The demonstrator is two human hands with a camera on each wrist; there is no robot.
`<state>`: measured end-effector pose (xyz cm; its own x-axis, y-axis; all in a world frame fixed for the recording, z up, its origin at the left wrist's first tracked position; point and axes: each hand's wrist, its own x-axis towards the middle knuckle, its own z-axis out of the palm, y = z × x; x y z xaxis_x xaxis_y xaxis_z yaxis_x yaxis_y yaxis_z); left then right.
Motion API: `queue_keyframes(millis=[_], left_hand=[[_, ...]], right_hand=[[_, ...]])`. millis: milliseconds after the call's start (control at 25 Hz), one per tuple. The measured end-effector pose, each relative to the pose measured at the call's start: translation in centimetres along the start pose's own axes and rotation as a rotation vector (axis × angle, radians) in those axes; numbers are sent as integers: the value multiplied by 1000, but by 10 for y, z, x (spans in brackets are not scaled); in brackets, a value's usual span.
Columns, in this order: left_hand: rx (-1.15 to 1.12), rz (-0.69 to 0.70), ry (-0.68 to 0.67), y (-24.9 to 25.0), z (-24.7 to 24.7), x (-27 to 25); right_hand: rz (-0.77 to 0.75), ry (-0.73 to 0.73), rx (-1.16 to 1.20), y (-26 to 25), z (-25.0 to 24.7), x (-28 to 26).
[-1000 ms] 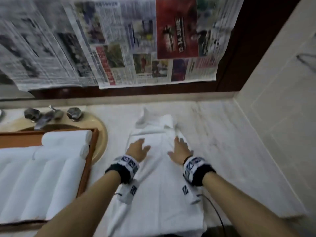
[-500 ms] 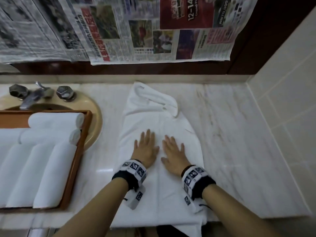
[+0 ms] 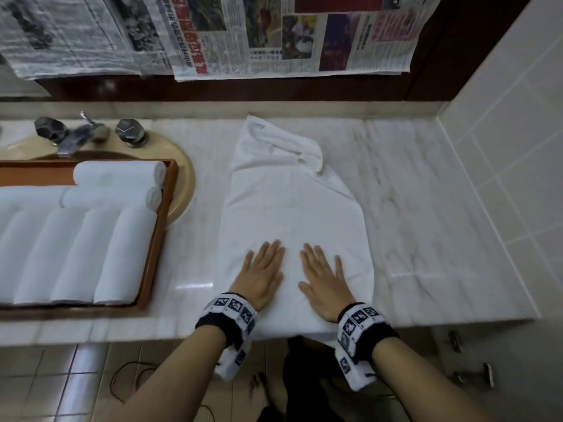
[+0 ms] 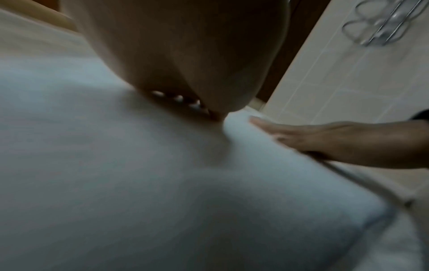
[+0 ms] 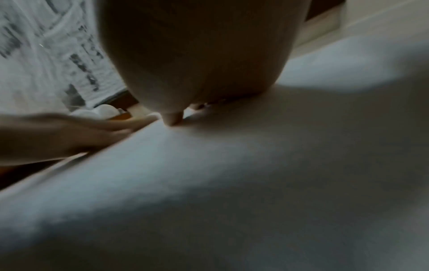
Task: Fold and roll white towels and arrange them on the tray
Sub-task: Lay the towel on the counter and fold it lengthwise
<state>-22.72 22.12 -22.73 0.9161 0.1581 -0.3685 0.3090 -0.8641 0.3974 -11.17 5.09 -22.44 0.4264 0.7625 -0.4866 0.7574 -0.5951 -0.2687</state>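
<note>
- White towel (image 3: 292, 214) lies flat on the marble desk (image 3: 426, 208), long axis running straight away from me, bunched at the far end.
- Both my hands, left hand (image 3: 262, 275) and right hand (image 3: 326, 281), press its near end, fingers (image 3: 274, 249) straight, gripping nothing.
- Tray (image 3: 152, 254) sits to the left, so my left hand is nearer it.

Tray (image 3: 154, 248) blocks left; bare counter (image 3: 426, 223) right.

The head view looks steeply down on the pale marble worktop (image 3: 426, 208); both wrist views skim close over the flat white towel (image 3: 292, 208), sharing it.
</note>
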Motion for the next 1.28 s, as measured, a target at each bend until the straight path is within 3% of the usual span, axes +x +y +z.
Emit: queue_keyframes(millis=[120,200,240,320,400,440,560,720,880,920,1040,1120,1200,1280], left_hand=[[30,-299,82,-51,-7,-33],[45,-475,83,-54,-9,-42],[34,-456,121,-40,-4,-38],[-45,-272,148,6,11,-24],[-33,-106,95,36,31,-19],[33,-80,108,39,37,-20],[170,-119,167,27,46,-25],[157,-111,198,25,50,-25],[112,-138,176,31,49,-26],[71,-160,170,36,49,-23],[-29,-197,164,50,42,-14],[11,-187,187,42,43,-18],[15,-279,221,14,41,-34],[-65,-505,250,-15,34,-48]], right_hand=[[383,77,50,60,3,-22],[582,97,78,67,-1,-32],[540,150,57,52,0,-31],[254,223,1,10,9,-24],[31,170,-23,-20,25,-23],[2,170,-42,-22,31,-24],[81,274,-72,10,42,-38],[226,339,-72,56,49,-68],[603,404,85,60,41,-67],[583,430,98,48,35,-61],[119,308,33,-6,22,-30],[30,212,-34,-15,25,-20],[198,233,-29,7,28,-20],[519,237,91,33,20,-25]])
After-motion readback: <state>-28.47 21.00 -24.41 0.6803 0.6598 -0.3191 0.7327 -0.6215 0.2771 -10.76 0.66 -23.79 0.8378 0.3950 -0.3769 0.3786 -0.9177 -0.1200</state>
